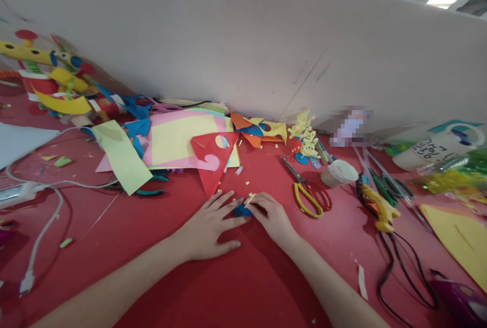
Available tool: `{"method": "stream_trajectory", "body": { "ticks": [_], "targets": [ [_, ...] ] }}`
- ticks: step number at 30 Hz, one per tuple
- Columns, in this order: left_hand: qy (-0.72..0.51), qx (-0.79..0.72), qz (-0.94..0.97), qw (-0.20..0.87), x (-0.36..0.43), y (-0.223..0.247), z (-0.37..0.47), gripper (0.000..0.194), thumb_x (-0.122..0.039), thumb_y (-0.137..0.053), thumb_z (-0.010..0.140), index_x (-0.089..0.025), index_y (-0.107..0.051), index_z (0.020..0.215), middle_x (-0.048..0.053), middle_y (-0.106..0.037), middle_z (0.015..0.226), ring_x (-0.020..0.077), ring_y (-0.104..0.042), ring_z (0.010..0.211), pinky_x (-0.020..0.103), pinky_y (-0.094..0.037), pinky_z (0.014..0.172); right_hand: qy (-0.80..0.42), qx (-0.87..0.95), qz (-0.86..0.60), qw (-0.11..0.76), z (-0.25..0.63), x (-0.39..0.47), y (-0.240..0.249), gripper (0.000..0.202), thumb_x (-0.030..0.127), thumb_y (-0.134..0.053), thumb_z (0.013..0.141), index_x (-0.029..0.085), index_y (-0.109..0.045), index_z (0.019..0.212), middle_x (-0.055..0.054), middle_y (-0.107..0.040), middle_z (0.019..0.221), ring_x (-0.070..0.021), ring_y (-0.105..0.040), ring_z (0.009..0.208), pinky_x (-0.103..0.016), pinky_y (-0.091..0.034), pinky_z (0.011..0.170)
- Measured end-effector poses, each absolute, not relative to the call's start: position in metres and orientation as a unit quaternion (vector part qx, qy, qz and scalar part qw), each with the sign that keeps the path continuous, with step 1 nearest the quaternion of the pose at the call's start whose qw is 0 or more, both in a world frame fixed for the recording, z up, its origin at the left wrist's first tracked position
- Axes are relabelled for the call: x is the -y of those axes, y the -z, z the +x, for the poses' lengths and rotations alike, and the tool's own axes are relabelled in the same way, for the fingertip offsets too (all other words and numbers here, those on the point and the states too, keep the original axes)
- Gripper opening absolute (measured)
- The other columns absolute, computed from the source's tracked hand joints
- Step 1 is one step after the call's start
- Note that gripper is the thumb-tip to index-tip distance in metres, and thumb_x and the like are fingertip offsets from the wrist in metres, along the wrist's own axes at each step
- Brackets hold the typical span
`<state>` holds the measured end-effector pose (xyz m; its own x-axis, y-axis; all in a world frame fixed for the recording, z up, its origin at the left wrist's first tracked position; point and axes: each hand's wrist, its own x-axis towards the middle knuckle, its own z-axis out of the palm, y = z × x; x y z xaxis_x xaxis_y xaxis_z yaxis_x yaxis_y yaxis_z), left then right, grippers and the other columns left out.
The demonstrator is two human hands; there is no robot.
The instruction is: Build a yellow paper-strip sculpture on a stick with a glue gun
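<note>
The left hand [211, 226] lies flat on the red table [133, 226], fingers spread and released, fingertips touching a small blue paper piece [242, 210]. The right hand [271, 215] pinches a thin pale strip [249, 199] over that piece. Yellow-handled scissors [309, 194] lie just right, a red paper triangle [213, 158] behind.

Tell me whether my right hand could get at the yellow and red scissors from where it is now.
Probably yes. The right hand rests on the blue paper piece, and the scissors lie just to its right on the red table with only bare surface between.
</note>
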<state>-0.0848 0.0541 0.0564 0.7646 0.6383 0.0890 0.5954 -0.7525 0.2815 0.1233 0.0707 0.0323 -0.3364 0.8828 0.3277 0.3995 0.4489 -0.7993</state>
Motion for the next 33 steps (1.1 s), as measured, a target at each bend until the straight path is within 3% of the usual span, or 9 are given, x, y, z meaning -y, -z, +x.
{"method": "stream_trajectory", "body": {
  "ticks": [33],
  "targets": [
    [-0.093,-0.336,0.930,0.119,-0.0518,-0.0574,-0.0846,0.049,-0.053,-0.043,0.083,-0.033,-0.046,0.127,0.005,-0.040,0.139,0.0295,-0.023,0.133,0.051,-0.022,0.105,-0.313,0.758,-0.422,0.386,0.1236,-0.0711,-0.0314,0.011,0.024,-0.052,0.086,0.020,-0.063,0.087,-0.006,-0.064,0.085,-0.0179,-0.061,0.082,-0.033,-0.050,0.078]
  ]
}}
